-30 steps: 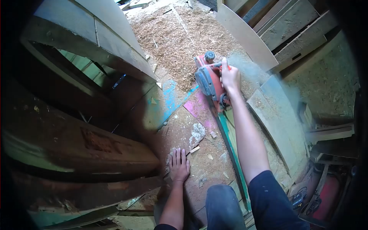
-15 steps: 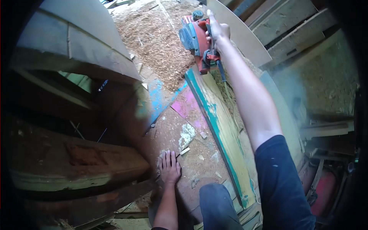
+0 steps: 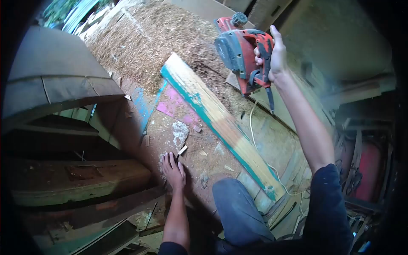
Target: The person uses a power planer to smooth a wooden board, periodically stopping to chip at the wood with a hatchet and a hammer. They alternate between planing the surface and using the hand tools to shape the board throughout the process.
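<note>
My right hand is wrapped round the handle of a red and dark grey electric hand planer, held up to the right of the board's far end. A long wooden board lies slanting across the floor, its face mostly bare pale wood with green paint along the left edge and in patches. My left hand rests flat on the dusty floor with its fingers stretched out. Just beyond its fingertips lies a small wood offcut.
A heap of wood shavings spreads beyond the board. A pale power cord runs along the board's right side. On the left stand a curved wooden piece and a thick timber. My knee is near the board's close end.
The planer has moved off the board's far end, to the right and nearer, in my right hand. My view has turned, showing the whole board. My left hand stays on the floor.
</note>
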Available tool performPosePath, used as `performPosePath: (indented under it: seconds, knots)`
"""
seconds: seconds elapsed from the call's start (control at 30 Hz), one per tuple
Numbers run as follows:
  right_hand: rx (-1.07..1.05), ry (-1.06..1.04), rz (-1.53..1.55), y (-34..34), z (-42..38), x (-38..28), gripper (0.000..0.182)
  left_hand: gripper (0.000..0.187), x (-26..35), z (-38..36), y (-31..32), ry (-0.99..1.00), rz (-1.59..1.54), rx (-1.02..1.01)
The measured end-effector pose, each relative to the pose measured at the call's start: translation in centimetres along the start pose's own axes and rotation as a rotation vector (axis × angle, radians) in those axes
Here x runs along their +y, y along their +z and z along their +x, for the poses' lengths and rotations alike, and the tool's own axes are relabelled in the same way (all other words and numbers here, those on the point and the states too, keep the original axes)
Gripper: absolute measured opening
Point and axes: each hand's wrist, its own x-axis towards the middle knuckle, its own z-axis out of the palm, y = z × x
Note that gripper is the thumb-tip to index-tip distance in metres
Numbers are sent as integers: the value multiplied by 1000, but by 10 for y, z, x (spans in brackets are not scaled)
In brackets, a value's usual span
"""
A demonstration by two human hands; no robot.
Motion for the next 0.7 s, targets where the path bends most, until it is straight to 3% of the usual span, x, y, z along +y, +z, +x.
performPosePath:
  seconds: [0.03, 0.07, 0.1, 0.13, 0.2, 0.23, 0.3, 0.37, 0.5, 0.57, 0.6, 0.7]
  knots:
    - [16, -4, 34, -5, -11, -4, 58, 51, 13, 8, -12, -93, -158, 12]
    - [14, -25, 48, -10, -19, -9, 60, 46, 39, 10, -17, -21, -206, 67]
    - [8, -46, 63, -13, -27, -14, 61, 48, 74, 17, -34, 124, -316, -5]
    - [6, -46, 81, -14, -35, -19, 61, 51, 113, 23, -40, 147, -512, -111]
    - [-40, -114, 209, -15, -51, -36, 64, 63, 185, 35, -31, 230, -688, -172]
    - [-41, -112, 218, -15, -58, -44, 64, 74, 218, 40, -17, 179, -748, -198]
    - [-84, -156, 304, -13, -74, -63, 65, 81, 283, 54, -15, 164, -974, -90]
    - [-106, -140, 283, -16, -90, -81, 70, 78, 326, 55, -12, 299, -925, -94]
    - [-158, -237, 339, -25, -109, -103, 72, 65, 364, 22, -22, 439, -1001, -193]
    - [-244, -221, 528, -30, -112, -107, 66, 51, 371, -11, -40, 287, -1243, -533]
    - [-220, -188, 508, -35, -119, -112, 66, 42, 372, -30, -46, 267, -1250, -552]
    - [-189, -224, 372, -74, -141, -122, 69, 45, 375, -89, -66, 345, -1110, -745]
